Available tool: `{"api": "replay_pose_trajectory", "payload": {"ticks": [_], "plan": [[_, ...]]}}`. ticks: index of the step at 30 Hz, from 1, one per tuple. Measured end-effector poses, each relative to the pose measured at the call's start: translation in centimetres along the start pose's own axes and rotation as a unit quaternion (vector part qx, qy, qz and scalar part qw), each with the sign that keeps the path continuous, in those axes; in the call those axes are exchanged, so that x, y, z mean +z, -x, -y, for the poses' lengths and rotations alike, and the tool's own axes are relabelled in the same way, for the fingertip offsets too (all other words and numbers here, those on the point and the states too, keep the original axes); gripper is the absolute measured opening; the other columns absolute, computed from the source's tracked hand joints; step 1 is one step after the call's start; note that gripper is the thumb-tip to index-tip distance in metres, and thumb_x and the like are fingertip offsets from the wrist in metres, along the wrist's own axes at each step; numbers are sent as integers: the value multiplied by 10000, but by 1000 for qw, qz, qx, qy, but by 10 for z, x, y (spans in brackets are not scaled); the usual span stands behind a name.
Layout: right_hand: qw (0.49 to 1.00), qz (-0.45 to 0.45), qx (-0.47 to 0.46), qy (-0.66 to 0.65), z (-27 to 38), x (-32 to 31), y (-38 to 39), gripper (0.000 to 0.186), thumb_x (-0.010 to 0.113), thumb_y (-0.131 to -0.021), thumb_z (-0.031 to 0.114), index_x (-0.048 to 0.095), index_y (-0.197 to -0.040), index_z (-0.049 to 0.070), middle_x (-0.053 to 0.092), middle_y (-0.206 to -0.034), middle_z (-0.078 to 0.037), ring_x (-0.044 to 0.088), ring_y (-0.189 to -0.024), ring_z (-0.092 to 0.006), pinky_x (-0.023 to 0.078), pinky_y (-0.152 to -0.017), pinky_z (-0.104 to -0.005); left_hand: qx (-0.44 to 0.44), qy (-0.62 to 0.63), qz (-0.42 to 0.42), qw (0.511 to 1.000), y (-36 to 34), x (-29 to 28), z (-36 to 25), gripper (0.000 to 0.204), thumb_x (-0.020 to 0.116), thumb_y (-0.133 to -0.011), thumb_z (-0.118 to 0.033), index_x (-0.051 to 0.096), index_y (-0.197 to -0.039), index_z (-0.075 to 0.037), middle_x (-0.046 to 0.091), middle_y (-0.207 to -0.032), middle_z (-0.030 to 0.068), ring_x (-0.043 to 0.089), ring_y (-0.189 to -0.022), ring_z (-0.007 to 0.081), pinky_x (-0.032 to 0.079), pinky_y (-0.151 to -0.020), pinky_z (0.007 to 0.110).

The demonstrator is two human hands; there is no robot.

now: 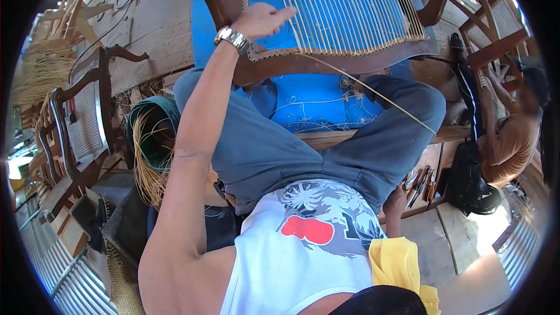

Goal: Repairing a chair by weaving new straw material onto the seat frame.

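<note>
Head view: seat frame of dark brown carved wood (265,69), edged with a row of small holes, set in front of the person, above the seated person's lap and over a bright blue sheet (309,98). Pale, thin cane strands (344,9) run parallel from back to front over the middle and right of the opening; at its left, blue shows through unstrung.

Left hand (262,21), silver watch (232,38) at the wrist, is over the left part of the opening. Fingers extended close together, tips pointing right, just beside the leftmost strand; cannot tell whether anything is pinched. Right hand not discernible, so finger state cannot be told.

One loose pale strand (373,89) leaves the front rail and slants down to the right knee.

Surroundings: left, dark green round container (140,107) with a bundle of straw-coloured strands (144,160) hanging out. Right, long-handled hand tools (421,185) near the right thigh; black bag (466,178) beyond; another person in an orange-brown shirt (513,146) at the edge
</note>
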State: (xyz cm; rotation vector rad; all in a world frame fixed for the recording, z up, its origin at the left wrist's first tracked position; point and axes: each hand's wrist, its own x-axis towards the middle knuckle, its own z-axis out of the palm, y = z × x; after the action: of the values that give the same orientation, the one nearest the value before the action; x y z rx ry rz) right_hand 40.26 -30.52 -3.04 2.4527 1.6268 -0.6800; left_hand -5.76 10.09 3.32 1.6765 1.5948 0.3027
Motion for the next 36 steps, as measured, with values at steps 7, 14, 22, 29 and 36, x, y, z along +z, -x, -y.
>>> {"api": "replay_pose_trajectory", "payload": {"ticks": [7,14,22,29,36], "plan": [[987,-35,-150,-49,-28,30,-4,327,572,-889,245,604,-1180,98,667,-1058,-208,637,-942,-405,512,-773,-456,23,-22,115,993,-1,41,-8,648,574,-839,-652,741,-782,-28,690,-685,81,643,-635,171,474,-604,321],[985,14,-113,-126,11,71,55,332,585,-877,225,602,-1174,79,657,-1086,-209,633,-960,-403,512,-780,-453,108,-31,51,992,-13,57,-5,348,680,-826,-412,739,-829,-69,698,-739,85,653,-659,204,487,-619,365],[965,72,-72,-244,-80,58,-5,339,604,-861,199,601,-1167,53,645,-1123,-210,627,-985,-399,511,-789,-448,95,47,-16,994,-11,53,-22,212,637,-906,-234,686,-911,-28,706,-798,98,680,-737,161,510,-682,297],[959,241,-114,95,-38,-40,-17,280,611,-850,130,607,-1096,-4,625,-1143,-227,619,-994,-393,504,-777,-469,75,119,-41,989,-34,45,-6,238,644,-913,-256,693,-913,-23,718,-823,74,665,-717,127,520,-678,290],[982,150,-113,34,124,-172,-31,210,569,-908,179,619,-848,-16,640,-658,-168,657,-623,-304,483,-600,-424,110,285,-128,943,-49,30,-13,178,681,-877,-193,670,-860,-16,697,-757,53,649,-682,110,519,-640,280]]}}
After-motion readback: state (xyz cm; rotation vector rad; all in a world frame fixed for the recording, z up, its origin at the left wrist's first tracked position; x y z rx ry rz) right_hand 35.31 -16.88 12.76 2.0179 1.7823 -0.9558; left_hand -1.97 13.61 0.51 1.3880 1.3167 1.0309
